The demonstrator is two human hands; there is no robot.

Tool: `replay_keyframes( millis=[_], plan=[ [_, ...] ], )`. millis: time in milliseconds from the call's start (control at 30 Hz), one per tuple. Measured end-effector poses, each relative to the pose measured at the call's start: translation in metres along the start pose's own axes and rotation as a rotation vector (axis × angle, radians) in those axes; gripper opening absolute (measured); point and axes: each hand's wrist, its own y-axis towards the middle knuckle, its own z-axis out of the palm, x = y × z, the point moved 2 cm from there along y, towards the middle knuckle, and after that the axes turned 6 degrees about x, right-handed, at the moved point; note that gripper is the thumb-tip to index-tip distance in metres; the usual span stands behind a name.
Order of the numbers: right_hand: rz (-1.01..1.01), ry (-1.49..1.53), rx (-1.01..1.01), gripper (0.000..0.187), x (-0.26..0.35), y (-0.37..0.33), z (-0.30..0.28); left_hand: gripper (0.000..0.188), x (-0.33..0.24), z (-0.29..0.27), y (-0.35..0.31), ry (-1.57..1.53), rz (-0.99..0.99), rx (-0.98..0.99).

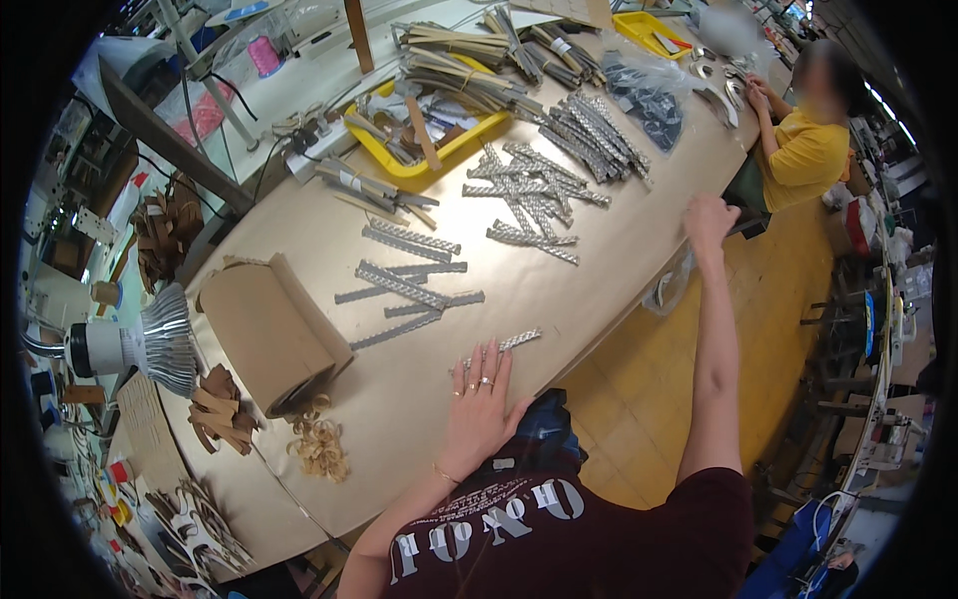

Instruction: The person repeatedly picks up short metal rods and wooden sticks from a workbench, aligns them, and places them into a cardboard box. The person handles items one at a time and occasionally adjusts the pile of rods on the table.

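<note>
My left hand [479,404] lies flat near the table's front edge, fingers stretched over one end of a silver braided strip [521,338]. The strip's other end shows beyond my fingertips. Out to the right, my right hand [709,220] is raised at the table's edge with its fingers curled closed. What it holds, if anything, I cannot make out. Ahead of my left hand, several braided strips [399,285] lie loosely crossed, some with their grey backs up. Farther off are a looser pile of braided strips [529,190] and a denser stack [596,137].
A brown cardboard box [267,324] stands left, beside curled tan scraps [319,447] and a lamp [165,339]. A yellow tray [494,125] and strip bundles [464,65] are at the back. A clear bag [644,95] lies farther right. A person in yellow [808,150] works at the far end.
</note>
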Motion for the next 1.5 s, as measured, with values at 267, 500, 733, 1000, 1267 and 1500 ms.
replay_keyframes(
  millis=[267,500,733,1000,1267,1500],
  plan=[
    [-0.729,1.123,0.896,0.019,0.157,-0.159,-0.129,0.054,0.017,-0.015,-0.021,-0.554,-0.015,-0.338],
    [-0.596,0.999,0.903,0.021,0.182,-0.217,-0.162,0.008,0.011,-0.029,-0.041,-0.849,-0.258,-0.258],
    [-0.633,0.760,0.373,0.025,0.202,-0.221,-0.178,0.005,0.005,-0.031,-0.035,-0.877,-0.260,-0.334],
    [-0.628,0.863,0.870,0.018,0.228,-0.211,-0.153,0.024,0.023,-0.030,-0.035,-0.351,-0.255,-0.468],
    [-0.698,0.825,0.949,0.014,0.260,-0.197,-0.127,0.036,0.038,-0.019,-0.044,0.049,-0.192,-0.365],
    [-0.737,0.772,0.978,0.015,0.263,-0.191,-0.129,0.036,0.040,-0.016,-0.045,0.027,-0.191,-0.372]
  ],
)
